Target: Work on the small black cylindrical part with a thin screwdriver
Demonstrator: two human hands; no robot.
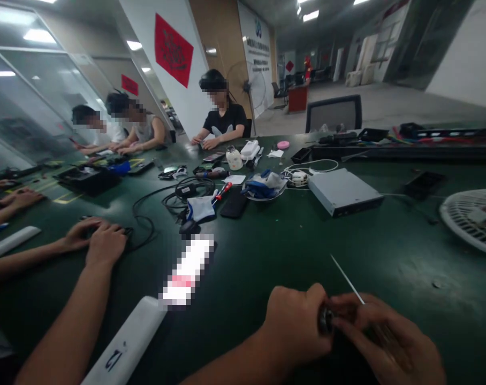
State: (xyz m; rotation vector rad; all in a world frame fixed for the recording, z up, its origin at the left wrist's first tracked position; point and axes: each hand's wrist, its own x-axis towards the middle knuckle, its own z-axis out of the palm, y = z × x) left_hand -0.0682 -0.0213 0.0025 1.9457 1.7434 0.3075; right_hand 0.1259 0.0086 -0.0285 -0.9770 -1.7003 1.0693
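My left hand [295, 326] is closed around the dark handle of a thin metal-shafted screwdriver [347, 280], low at the right of the view. My right hand [387, 337] wraps the same tool from the other side, and its fingers hide most of the handle. The shaft points up and to the left over the dark green table [387, 267]. Left of my hands lie a long white bar [126, 342] and a white, pixelated rectangular object [187, 270]. Neither hand touches them.
A co-worker's hands [102, 240] rest on a black item at the left. A grey metal box [343, 191], a round white fan guard [471, 222], a black phone [234, 202], tangled cables [182, 195] and other small items lie on the table. Several people sit beyond.
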